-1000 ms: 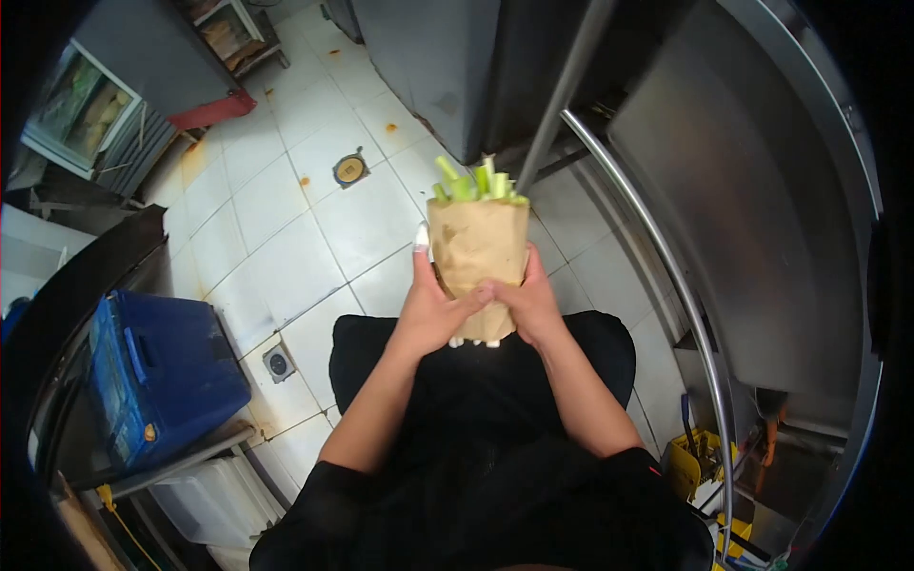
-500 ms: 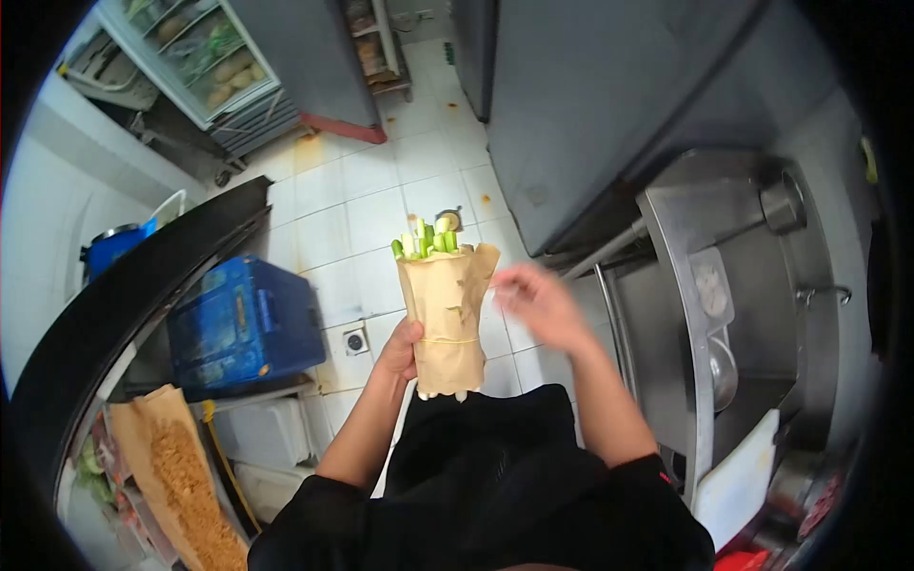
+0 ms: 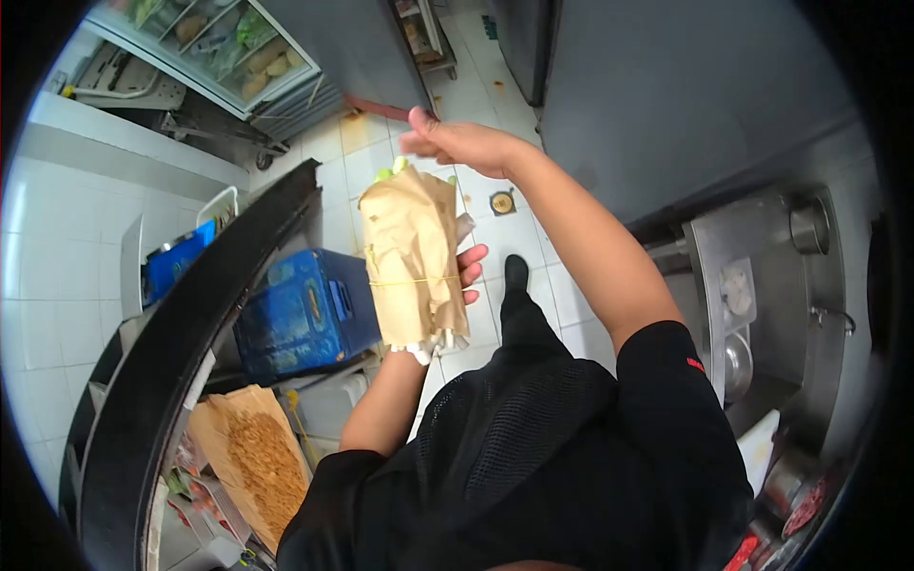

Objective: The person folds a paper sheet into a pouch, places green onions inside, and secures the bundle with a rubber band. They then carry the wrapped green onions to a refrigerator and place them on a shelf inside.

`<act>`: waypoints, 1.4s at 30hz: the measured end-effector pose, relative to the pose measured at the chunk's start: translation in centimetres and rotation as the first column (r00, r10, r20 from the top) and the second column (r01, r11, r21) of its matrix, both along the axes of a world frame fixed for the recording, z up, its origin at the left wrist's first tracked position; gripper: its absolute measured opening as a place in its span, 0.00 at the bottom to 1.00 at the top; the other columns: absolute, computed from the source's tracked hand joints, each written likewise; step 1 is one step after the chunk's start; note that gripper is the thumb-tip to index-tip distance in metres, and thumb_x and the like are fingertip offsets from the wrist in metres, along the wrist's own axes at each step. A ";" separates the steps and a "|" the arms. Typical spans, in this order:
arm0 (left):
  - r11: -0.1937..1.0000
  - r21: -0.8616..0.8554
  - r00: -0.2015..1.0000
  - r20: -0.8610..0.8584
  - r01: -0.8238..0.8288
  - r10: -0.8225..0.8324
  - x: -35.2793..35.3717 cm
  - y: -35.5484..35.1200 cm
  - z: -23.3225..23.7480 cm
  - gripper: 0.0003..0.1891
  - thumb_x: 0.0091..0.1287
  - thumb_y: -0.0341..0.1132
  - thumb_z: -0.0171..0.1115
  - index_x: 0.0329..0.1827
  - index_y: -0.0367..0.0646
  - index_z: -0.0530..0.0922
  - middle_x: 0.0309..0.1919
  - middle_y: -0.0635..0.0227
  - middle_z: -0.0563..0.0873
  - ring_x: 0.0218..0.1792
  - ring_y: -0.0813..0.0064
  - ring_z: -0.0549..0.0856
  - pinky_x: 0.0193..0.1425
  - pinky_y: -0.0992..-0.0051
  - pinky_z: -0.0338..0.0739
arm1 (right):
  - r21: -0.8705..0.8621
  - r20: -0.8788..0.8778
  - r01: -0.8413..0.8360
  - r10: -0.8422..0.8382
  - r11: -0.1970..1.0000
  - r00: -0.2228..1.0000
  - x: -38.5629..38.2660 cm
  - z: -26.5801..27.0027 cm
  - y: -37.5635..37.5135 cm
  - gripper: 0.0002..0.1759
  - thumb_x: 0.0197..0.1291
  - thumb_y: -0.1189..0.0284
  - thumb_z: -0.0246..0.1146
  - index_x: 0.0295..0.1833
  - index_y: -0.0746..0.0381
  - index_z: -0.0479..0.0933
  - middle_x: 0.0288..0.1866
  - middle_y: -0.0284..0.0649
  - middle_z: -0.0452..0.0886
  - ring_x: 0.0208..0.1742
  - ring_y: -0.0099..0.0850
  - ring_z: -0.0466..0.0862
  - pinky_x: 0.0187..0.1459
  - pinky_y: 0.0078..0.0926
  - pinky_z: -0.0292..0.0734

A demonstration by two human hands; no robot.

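A bundle of spring onions wrapped in brown paper tilts in front of my body, with a thin yellow rubber band around its lower half. White ends stick out at the bottom, while green and pale cut ends show at the top. My left hand supports it from behind, its fingertips curling out past the right side and its palm hidden by the paper. Just above the bundle's top, my right hand is stretched flat with thumb raised, its fingertips slightly blurred and holding nothing.
At left, a dark curved ledge runs beside a blue crate. Below lies a paper-lined tray of brown crumbs. A steel sink stands at right, with a glass-door fridge at the far left. White tiles cover the floor.
My right hand has moved from the bundle's right side up over its top. The bundle has shifted left and turned, and my left hand now shows on its right side. The view has shifted.
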State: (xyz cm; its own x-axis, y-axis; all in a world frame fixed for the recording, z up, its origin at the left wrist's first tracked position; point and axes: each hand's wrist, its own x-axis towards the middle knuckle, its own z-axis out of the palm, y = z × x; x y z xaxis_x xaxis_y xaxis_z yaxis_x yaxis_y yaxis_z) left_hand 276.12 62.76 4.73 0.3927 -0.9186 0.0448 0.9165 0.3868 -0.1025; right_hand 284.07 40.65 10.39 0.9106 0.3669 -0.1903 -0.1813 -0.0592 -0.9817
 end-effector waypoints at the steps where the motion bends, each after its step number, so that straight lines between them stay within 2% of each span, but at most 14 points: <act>1: 0.995 -0.092 0.998 -0.056 0.028 -0.033 2.2 -0.3 -0.8 0.58 0.51 0.71 0.61 0.76 0.42 0.48 0.68 0.35 0.60 0.64 0.42 0.71 0.65 0.44 0.67 | 0.041 -0.004 0.145 -0.145 0.989 0.989 1.1 -0.5 -0.5 0.48 0.62 0.33 0.41 0.71 0.63 0.61 0.71 0.47 0.65 0.72 0.36 0.64 0.70 0.37 0.58; 2: 0.997 -0.077 0.999 -0.039 0.011 -0.014 3.5 -0.1 -0.9 0.58 0.51 0.71 0.61 0.76 0.42 0.48 0.68 0.35 0.60 0.64 0.42 0.71 0.65 0.44 0.67 | 0.087 -0.014 0.280 -0.280 0.956 0.960 2.4 -0.9 -0.8 0.50 0.61 0.32 0.42 0.74 0.62 0.56 0.72 0.47 0.63 0.73 0.36 0.63 0.70 0.40 0.58; 5: 0.940 0.084 0.862 0.433 -0.330 0.263 9.4 -0.3 0.2 0.52 0.56 0.66 0.61 0.74 0.41 0.51 0.65 0.37 0.64 0.60 0.45 0.74 0.64 0.47 0.71 | 0.237 -0.179 0.100 -0.058 0.966 0.982 4.4 -3.7 -0.8 0.52 0.60 0.35 0.49 0.77 0.57 0.42 0.73 0.50 0.60 0.73 0.42 0.61 0.67 0.51 0.59; 8: 0.823 0.390 0.790 0.603 -0.413 0.111 14.7 0.6 3.4 0.48 0.58 0.60 0.64 0.73 0.38 0.54 0.62 0.47 0.72 0.57 0.53 0.78 0.58 0.52 0.76 | 0.577 -0.094 -0.069 0.151 0.814 0.984 7.9 -5.4 2.1 0.53 0.56 0.43 0.64 0.76 0.55 0.44 0.66 0.37 0.67 0.62 0.29 0.73 0.55 0.40 0.76; 11: 0.400 0.507 0.581 0.810 -0.764 0.082 19.2 0.0 4.0 0.36 0.64 0.47 0.65 0.68 0.38 0.57 0.57 0.58 0.75 0.53 0.64 0.81 0.52 0.61 0.79 | 0.620 -0.060 -0.078 0.146 0.781 0.987 12.6 -6.7 5.3 0.52 0.54 0.42 0.64 0.75 0.59 0.50 0.65 0.41 0.70 0.61 0.34 0.75 0.58 0.40 0.76; 15: 0.272 0.654 0.701 0.702 -0.706 0.130 25.1 2.3 5.6 0.43 0.66 0.49 0.62 0.72 0.42 0.43 0.57 0.53 0.75 0.47 0.66 0.83 0.44 0.67 0.82 | 0.896 -0.248 0.074 0.354 0.439 0.902 20.7 -8.3 7.0 0.54 0.52 0.36 0.60 0.72 0.65 0.56 0.68 0.52 0.67 0.64 0.49 0.72 0.63 0.48 0.71; 19: 0.145 0.645 0.656 0.753 -0.751 0.046 32.1 6.7 6.3 0.41 0.68 0.49 0.60 0.73 0.43 0.44 0.50 0.51 0.80 0.43 0.65 0.85 0.45 0.68 0.82 | 0.950 -0.152 0.013 0.423 0.312 0.893 29.0 -7.9 9.7 0.57 0.50 0.33 0.58 0.74 0.63 0.52 0.71 0.54 0.63 0.64 0.60 0.69 0.60 0.61 0.70; 23: -0.048 0.383 0.385 0.921 -0.923 -0.061 43.3 13.7 6.5 0.34 0.63 0.34 0.66 0.68 0.39 0.58 0.39 0.64 0.83 0.36 0.80 0.81 0.36 0.79 0.77 | 0.940 -0.185 0.055 0.369 0.336 0.911 37.2 -6.7 10.6 0.55 0.49 0.35 0.61 0.75 0.57 0.53 0.70 0.53 0.62 0.66 0.56 0.69 0.55 0.64 0.73; 25: -0.103 0.147 0.171 0.945 -0.984 -0.278 49.9 15.0 10.0 0.33 0.62 0.37 0.67 0.68 0.40 0.60 0.36 0.64 0.83 0.36 0.78 0.82 0.40 0.77 0.78 | 0.941 -0.161 0.047 0.321 0.335 0.933 40.7 -7.0 10.2 0.55 0.50 0.37 0.62 0.75 0.60 0.52 0.70 0.54 0.63 0.66 0.56 0.69 0.58 0.59 0.72; 28: -0.056 -0.143 -0.061 0.703 -0.988 -0.708 60.3 13.9 17.3 0.36 0.60 0.41 0.67 0.68 0.40 0.60 0.41 0.55 0.85 0.41 0.61 0.84 0.47 0.67 0.78 | 0.943 -0.119 0.033 0.241 0.332 0.963 45.4 -6.7 9.3 0.54 0.51 0.40 0.62 0.74 0.63 0.52 0.69 0.55 0.64 0.65 0.54 0.70 0.61 0.52 0.73; 33: 0.137 -0.570 -0.382 0.336 -0.810 -0.861 76.5 8.3 26.1 0.29 0.61 0.39 0.62 0.61 0.34 0.64 0.44 0.50 0.82 0.48 0.48 0.80 0.53 0.58 0.74 | 0.897 -0.169 0.137 0.040 0.420 0.985 51.6 -7.2 9.1 0.50 0.52 0.43 0.63 0.72 0.64 0.57 0.65 0.53 0.70 0.62 0.48 0.76 0.61 0.47 0.74; 36: 0.304 -0.790 -0.430 -0.057 -0.533 -0.901 85.7 5.6 29.9 0.30 0.57 0.35 0.64 0.62 0.36 0.65 0.52 0.48 0.78 0.57 0.51 0.75 0.62 0.60 0.68 | 0.887 -0.243 0.207 0.035 0.414 0.969 56.1 -9.8 8.6 0.47 0.53 0.45 0.63 0.71 0.64 0.60 0.65 0.51 0.71 0.61 0.47 0.76 0.61 0.47 0.74; 38: 0.305 -0.707 -0.325 -0.112 -0.639 -0.939 88.3 3.3 33.3 0.30 0.57 0.32 0.60 0.64 0.37 0.64 0.59 0.49 0.75 0.64 0.54 0.70 0.69 0.60 0.61 | 0.888 -0.245 0.207 0.042 0.411 0.969 60.2 -11.4 8.2 0.47 0.53 0.45 0.63 0.71 0.64 0.60 0.64 0.51 0.72 0.61 0.48 0.76 0.61 0.48 0.73; 42: 0.400 -0.854 -0.219 -0.342 -0.333 -0.914 97.2 1.0 35.8 0.30 0.60 0.33 0.55 0.68 0.42 0.62 0.62 0.59 0.74 0.68 0.63 0.67 0.73 0.55 0.55 | 0.921 -0.178 0.120 0.127 0.371 0.976 64.9 -10.1 9.8 0.46 0.54 0.45 0.62 0.70 0.65 0.60 0.64 0.52 0.73 0.60 0.48 0.77 0.62 0.46 0.72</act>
